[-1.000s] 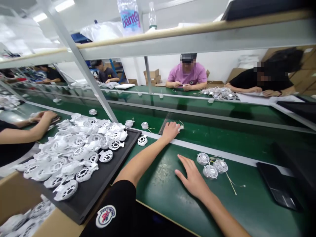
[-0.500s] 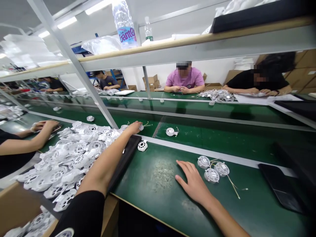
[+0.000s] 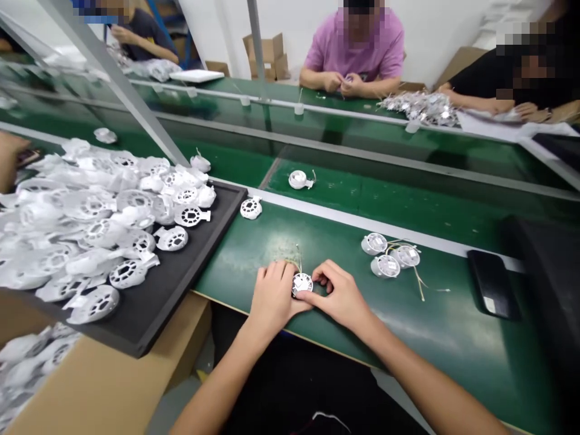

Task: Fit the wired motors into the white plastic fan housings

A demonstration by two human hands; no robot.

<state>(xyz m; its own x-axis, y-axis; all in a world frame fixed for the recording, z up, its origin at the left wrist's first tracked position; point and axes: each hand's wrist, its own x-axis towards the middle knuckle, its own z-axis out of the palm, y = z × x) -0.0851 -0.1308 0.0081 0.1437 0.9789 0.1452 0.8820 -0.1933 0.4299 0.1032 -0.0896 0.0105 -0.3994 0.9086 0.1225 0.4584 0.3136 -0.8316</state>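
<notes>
Both hands are on the work now, right at the near edge of the dark green, glossy worktop: the left hand grips a small round white part with thin wires from its left side, and here is the right hand grasping it from the other, thumb along the near rim, fingers curled in beside it. The part sits between the two sets of fingers, its wires poking up on the far side. Just to the right lie three round silvery-white parts, clustered close, pale wires trailing to the right and near, and beyond them on the right a black, flat, rectangular phone. Over to the left, what a pile: white plastic housings with slotted round faces heaped on a black rectangular tray, one loose white slotted housing lying just off its far right corner. Beyond the long white strip, a round white part with a side tab rests on the far green surface. And across the way, a person in a pink shirt has both hands together, near a heap of shiny silvery pieces.
</notes>
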